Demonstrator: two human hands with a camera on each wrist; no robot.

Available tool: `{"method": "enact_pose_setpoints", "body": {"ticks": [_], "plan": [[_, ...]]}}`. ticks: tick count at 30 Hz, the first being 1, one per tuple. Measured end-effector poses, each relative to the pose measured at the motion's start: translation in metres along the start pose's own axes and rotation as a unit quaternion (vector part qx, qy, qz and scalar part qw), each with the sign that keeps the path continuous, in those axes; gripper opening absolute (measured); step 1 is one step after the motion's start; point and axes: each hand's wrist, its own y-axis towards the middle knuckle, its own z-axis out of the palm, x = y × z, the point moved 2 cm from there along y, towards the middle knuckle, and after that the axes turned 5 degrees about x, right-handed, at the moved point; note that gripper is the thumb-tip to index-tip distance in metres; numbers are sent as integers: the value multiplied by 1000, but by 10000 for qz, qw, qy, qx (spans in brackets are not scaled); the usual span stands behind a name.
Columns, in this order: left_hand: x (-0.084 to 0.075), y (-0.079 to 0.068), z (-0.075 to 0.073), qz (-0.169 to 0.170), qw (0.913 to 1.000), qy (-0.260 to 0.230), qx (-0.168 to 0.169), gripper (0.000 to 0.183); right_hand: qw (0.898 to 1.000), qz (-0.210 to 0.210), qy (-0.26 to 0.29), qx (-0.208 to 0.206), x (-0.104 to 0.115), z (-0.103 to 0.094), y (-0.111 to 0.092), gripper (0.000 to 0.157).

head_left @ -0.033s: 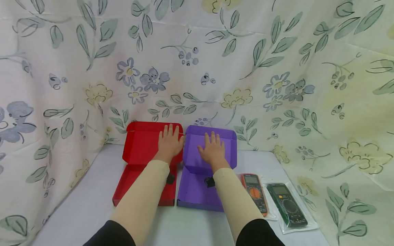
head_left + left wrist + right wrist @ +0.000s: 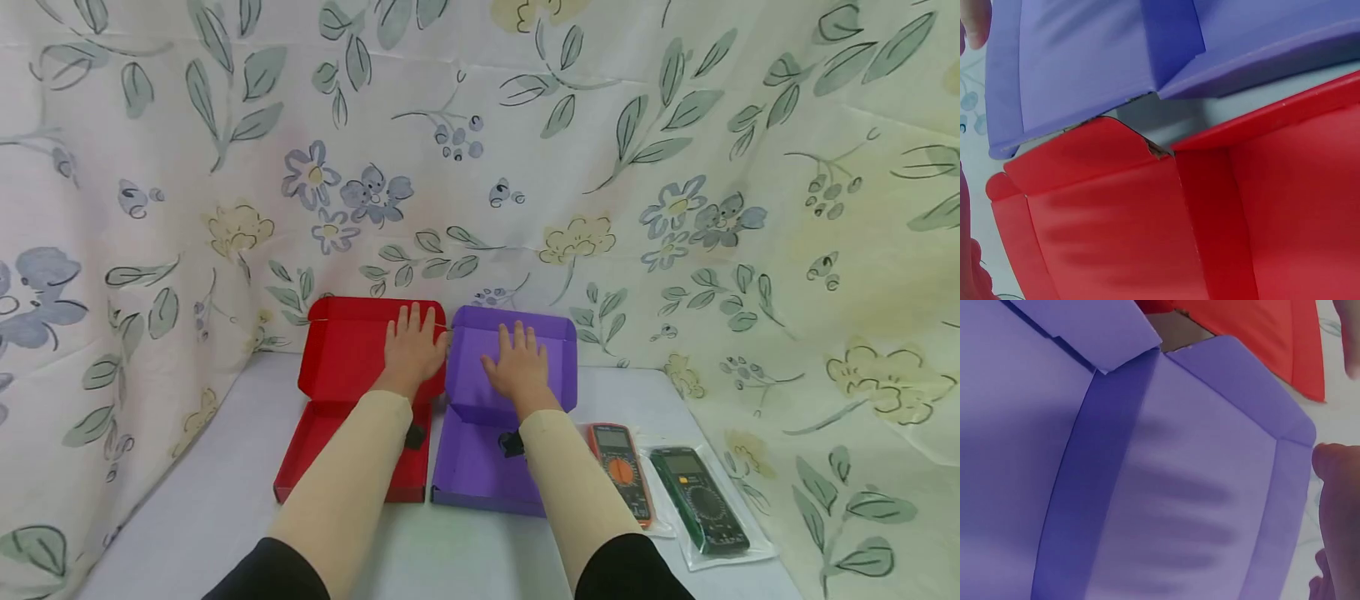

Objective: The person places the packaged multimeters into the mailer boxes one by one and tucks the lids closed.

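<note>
A red cardboard box (image 2: 348, 354) stands with its lid raised, left of a purple cardboard box (image 2: 468, 467) that is open too. My left hand (image 2: 412, 350), fingers straight and spread, is over the red lid. Over the purple lid is my right hand (image 2: 519, 367), its fingers also extended. Neither hand holds anything. In the right wrist view finger shadows fall on the purple lid (image 2: 1179, 469), and my right thumb (image 2: 1335, 462) shows at the edge. The left wrist view has shadows on the red lid (image 2: 1104, 225); whether the hands touch the lids I cannot tell.
Right of the boxes lie an orange multimeter (image 2: 621, 471) and a dark green multimeter (image 2: 701, 500), each in a clear plastic bag. They rest on a white table (image 2: 217, 467). A floral curtain (image 2: 480, 192) hangs behind and along the sides.
</note>
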Motion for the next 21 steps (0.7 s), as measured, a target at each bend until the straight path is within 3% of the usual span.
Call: {"method": "enact_pose_setpoints", "body": {"ticks": [21], "plan": [[8, 6, -8, 45, 9996, 248, 84, 67, 9996, 116, -154, 221, -12, -3, 8, 78]]}}
